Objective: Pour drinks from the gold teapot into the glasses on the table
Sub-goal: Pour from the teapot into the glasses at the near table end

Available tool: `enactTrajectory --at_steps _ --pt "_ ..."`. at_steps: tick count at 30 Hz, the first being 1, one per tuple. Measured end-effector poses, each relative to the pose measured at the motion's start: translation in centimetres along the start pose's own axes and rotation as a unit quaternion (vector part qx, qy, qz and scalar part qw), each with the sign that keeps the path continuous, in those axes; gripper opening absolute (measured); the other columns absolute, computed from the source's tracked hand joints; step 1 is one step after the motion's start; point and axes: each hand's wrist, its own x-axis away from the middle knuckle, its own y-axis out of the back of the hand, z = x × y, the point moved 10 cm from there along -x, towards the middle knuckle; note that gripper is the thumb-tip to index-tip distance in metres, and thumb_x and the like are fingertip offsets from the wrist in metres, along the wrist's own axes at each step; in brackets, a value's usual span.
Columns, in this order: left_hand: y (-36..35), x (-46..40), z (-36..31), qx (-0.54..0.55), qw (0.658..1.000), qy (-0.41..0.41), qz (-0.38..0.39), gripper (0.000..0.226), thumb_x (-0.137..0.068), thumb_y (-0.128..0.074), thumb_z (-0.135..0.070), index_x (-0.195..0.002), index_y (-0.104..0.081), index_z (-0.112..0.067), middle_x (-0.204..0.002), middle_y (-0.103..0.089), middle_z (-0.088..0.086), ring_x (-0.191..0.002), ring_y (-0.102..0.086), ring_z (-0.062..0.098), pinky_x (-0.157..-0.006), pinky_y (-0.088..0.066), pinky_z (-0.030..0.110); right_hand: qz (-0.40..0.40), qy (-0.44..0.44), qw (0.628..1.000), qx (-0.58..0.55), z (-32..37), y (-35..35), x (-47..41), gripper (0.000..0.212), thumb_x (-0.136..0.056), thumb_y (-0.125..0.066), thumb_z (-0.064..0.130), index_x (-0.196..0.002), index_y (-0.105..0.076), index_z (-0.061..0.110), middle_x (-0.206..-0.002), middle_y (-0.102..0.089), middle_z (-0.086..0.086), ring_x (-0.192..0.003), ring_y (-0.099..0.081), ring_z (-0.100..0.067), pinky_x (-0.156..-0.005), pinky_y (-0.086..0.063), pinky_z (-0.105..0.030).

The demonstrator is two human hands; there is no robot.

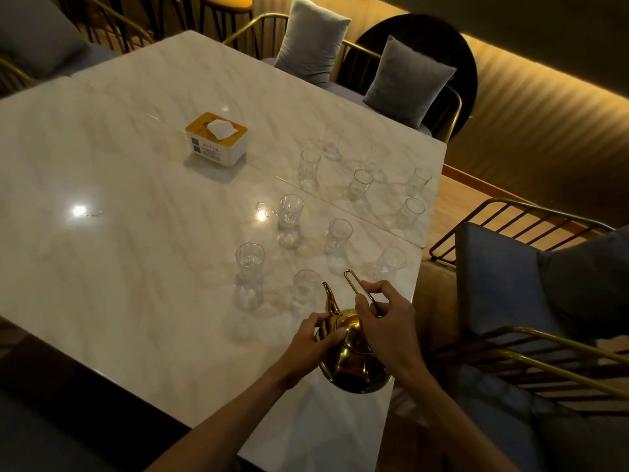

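The gold teapot [354,366] is near the table's right front edge, with its spout pointing away from me. My right hand [384,318] grips its thin looped wire handle from above. My left hand [313,338] presses against the pot's left side by the lid and the base of the spout. Just beyond the spout stands a clear glass [305,284]. Several more clear glasses spread across the right half of the white marble table [119,233], among them one at the left front [249,264] and one further back [290,211]. They look empty.
A white tissue box [216,137] with a yellow lid sits mid-table, behind the glasses. Gold wire chairs with grey cushions [311,39] line the far side, and another chair [531,277] with a dark blue cushion stands close on the right. A seam runs across the tabletop between the glasses.
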Motion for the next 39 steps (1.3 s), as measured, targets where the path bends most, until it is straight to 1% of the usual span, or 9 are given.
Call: enactTrajectory --at_steps 4,7,12,16,21,27,32,35,39 --pt "0.5 0.4 -1.2 -0.042 0.999 -0.019 -0.015 0.081 -0.067 -0.065 -0.078 -0.131 -0.049 -0.032 -0.139 -0.045 -0.003 -0.12 -0.054 0.021 -0.096 -0.054 0.036 -0.011 0.012 1.0 -0.022 0.2 0.2 0.5 0.02 -0.095 -0.065 0.009 -0.115 -0.064 0.014 -0.092 -0.062 0.025 -0.082 -0.066 0.017 -0.064 -0.051 -0.005" --pt "0.8 0.9 -2.3 -0.063 0.997 -0.036 -0.033 0.076 -0.073 -0.062 -0.069 -0.135 -0.046 -0.028 -0.136 -0.042 -0.006 -0.118 -0.048 0.013 -0.084 -0.046 0.017 -0.031 0.024 0.998 -0.04 0.4 0.8 0.8 0.02 -0.095 -0.066 0.01 -0.114 -0.064 0.016 -0.103 -0.064 0.022 -0.085 -0.068 0.011 -0.066 -0.053 -0.008" --pt "1.2 1.8 -4.2 -0.074 0.992 -0.077 -0.073 0.062 -0.081 -0.066 -0.061 -0.131 -0.043 -0.035 -0.129 -0.04 -0.011 -0.108 -0.047 0.003 -0.078 -0.04 0.009 -0.044 0.033 0.996 -0.075 0.6 1.7 1.2 0.023 -0.094 -0.067 0.016 -0.11 -0.062 0.032 -0.117 -0.07 0.002 -0.09 -0.075 -0.013 -0.074 -0.064 -0.03" --pt "1.7 2.4 -5.5 -0.095 0.984 -0.104 -0.113 0.067 -0.084 -0.069 -0.055 -0.14 -0.043 -0.029 -0.132 -0.041 -0.011 -0.105 -0.048 -0.007 -0.069 -0.042 0.001 -0.052 0.051 0.991 -0.116 1.7 2.5 1.5 0.026 -0.093 -0.068 0.014 -0.109 -0.062 0.034 -0.113 -0.073 -0.006 -0.09 -0.076 -0.018 -0.069 -0.065 -0.032" --pt "2.3 3.8 -7.3 -0.087 0.976 -0.129 -0.149 0.08 -0.073 -0.064 -0.068 -0.141 -0.041 -0.032 -0.135 -0.04 -0.014 -0.109 -0.047 -0.008 -0.074 -0.039 0.002 -0.038 0.084 0.986 -0.137 3.3 2.8 1.4 0.025 -0.087 -0.067 0.031 -0.112 -0.062 0.033 -0.114 -0.074 -0.009 -0.092 -0.076 -0.016 -0.07 -0.065 -0.034" --pt "3.7 5.4 -8.9 -0.081 0.968 -0.141 -0.193 0.069 -0.075 -0.066 -0.062 -0.134 -0.042 -0.036 -0.131 -0.039 -0.015 -0.109 -0.049 -0.002 -0.073 -0.04 0.003 -0.005 0.138 0.977 -0.161 5.8 2.5 0.9 0.024 -0.085 -0.065 0.042 -0.108 -0.061 0.037 -0.113 -0.073 -0.017 -0.094 -0.076 -0.025 -0.072 -0.065 -0.038" --pt "5.6 6.2 -8.7 -0.062 0.965 -0.13 -0.22 0.07 -0.071 -0.067 -0.068 -0.131 -0.045 -0.038 -0.125 -0.041 -0.017 -0.113 -0.047 0.004 -0.082 -0.039 0.009 0.019 0.157 0.975 -0.154 6.6 0.5 0.2 0.021 -0.092 -0.069 0.011 -0.111 -0.063 0.019 -0.122 -0.07 -0.002 -0.094 -0.075 -0.024 -0.072 -0.065 -0.032" --pt "6.9 6.1 -8.1 -0.058 0.965 -0.125 -0.224 0.073 -0.063 -0.064 -0.076 -0.125 -0.046 -0.042 -0.119 -0.04 -0.024 -0.107 -0.048 0.0 -0.085 -0.041 0.014 0.02 0.156 0.977 -0.147 6.9 -1.1 -0.1 0.021 -0.092 -0.069 0.008 -0.11 -0.062 0.016 -0.12 -0.066 0.01 -0.091 -0.075 -0.017 -0.071 -0.064 -0.029" --pt "9.3 5.4 -6.9 -0.067 0.969 -0.103 -0.214 0.082 -0.064 -0.064 -0.076 -0.133 -0.047 -0.035 -0.125 -0.043 -0.013 -0.114 -0.048 0.009 -0.091 -0.044 0.024 0.02 0.152 0.977 -0.148 7.5 -3.8 -0.3 0.019 -0.092 -0.07 0.007 -0.106 -0.062 0.016 -0.115 -0.064 0.019 -0.082 -0.072 0.004 -0.067 -0.059 -0.016"
